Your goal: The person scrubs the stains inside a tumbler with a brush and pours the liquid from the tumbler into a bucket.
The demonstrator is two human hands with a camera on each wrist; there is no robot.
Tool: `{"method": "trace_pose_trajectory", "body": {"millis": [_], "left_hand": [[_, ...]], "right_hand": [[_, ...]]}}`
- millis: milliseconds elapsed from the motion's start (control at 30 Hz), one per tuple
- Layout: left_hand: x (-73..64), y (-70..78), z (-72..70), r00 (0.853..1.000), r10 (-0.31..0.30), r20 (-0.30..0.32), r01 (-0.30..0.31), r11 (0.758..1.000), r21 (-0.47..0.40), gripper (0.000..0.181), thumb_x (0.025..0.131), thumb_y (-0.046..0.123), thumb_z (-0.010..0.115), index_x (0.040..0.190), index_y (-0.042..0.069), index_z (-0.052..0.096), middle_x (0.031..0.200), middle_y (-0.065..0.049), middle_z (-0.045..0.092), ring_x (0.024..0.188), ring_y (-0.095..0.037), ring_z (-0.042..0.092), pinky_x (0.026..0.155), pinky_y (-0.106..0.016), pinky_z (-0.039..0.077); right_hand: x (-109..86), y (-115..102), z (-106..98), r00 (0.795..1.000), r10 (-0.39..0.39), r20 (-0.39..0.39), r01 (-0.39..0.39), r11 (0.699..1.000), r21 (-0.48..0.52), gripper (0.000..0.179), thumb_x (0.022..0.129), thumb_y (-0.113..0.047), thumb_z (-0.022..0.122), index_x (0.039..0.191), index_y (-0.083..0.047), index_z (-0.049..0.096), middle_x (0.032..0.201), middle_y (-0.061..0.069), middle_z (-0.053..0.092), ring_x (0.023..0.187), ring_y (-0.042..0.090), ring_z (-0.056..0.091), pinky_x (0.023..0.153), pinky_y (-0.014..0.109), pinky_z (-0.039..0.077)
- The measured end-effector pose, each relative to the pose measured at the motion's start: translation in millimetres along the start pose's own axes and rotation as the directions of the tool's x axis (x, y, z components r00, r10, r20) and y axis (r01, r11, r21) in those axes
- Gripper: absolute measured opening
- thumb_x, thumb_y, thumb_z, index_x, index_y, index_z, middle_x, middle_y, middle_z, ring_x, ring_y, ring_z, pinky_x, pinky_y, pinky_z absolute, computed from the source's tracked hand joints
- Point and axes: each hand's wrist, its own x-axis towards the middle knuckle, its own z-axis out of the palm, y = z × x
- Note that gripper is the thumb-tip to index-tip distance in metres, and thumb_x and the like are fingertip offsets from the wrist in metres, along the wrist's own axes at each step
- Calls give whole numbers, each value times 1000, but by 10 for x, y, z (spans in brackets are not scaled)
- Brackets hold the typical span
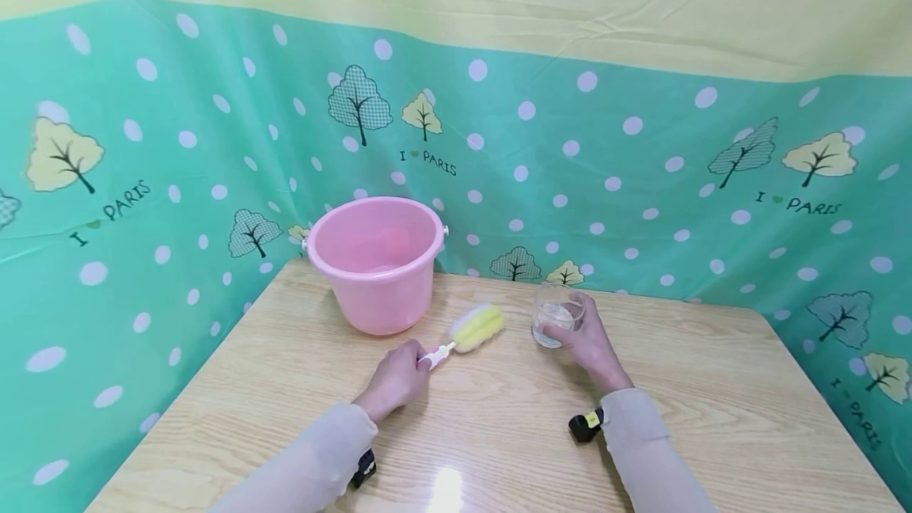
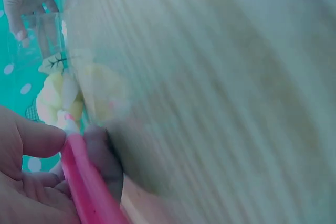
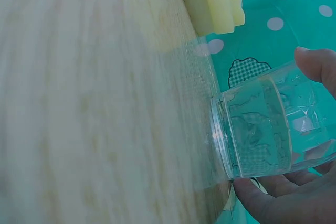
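Note:
In the head view my left hand [image 1: 399, 377] grips the handle of a sponge bottle brush [image 1: 479, 328]. The pink and white handle [image 2: 86, 177] runs between thumb and fingers in the left wrist view. Its yellow and white sponge head points away to the right, low over the table; whether it touches the wood I cannot tell. My right hand [image 1: 588, 339] holds a clear glass [image 1: 552, 315] from its right side, thumb on one side and fingers on the other. Upright, the glass [image 3: 257, 129] has its base at the tabletop.
A pink bucket [image 1: 378, 291] stands at the back left of the wooden table [image 1: 499, 434], close behind the brush. Something reddish shows inside it. A green and yellow printed curtain [image 1: 641, 141] hangs along the table's back and sides.

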Motion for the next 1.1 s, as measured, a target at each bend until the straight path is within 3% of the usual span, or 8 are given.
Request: {"method": "trace_pose_trajectory", "body": {"millis": [500,667,867,1100], "left_hand": [[11,45,-16,999,39,-6,-38,998,56,15,89,9,57,74,8,58,66,0,52,60,-16,48,57,-31,40],[9,39,-27,999,36,2,-36,998,45,15,89,11,58,75,8,58,67,0,52,60,-16,48,57,-31,40],[3,14,-75,999,-11,37,10,1000,29,16,89,21,64,79,10,58,71,0,53,64,-17,49,59,-31,40],[-9,-17,-182,1000,-9,22,8,999,37,18,88,25,65,83,9,59,68,0,52,62,-17,48,58,-31,39]], "right_hand": [[26,19,-4,1000,-14,0,14,1000,8,94,79,-27,78,149,-13,17,151,18,29,140,38,20,112,51,19],[26,24,-5,1000,-16,-2,16,1000,13,94,79,-25,78,149,-12,17,150,18,29,140,38,21,112,51,19],[22,35,-4,1000,-20,-1,20,1000,13,94,79,-26,78,149,-13,17,150,18,29,140,38,20,112,52,19],[24,43,2,999,-33,2,33,999,25,93,80,-25,78,149,-13,17,150,18,29,140,38,20,112,51,19]]}}
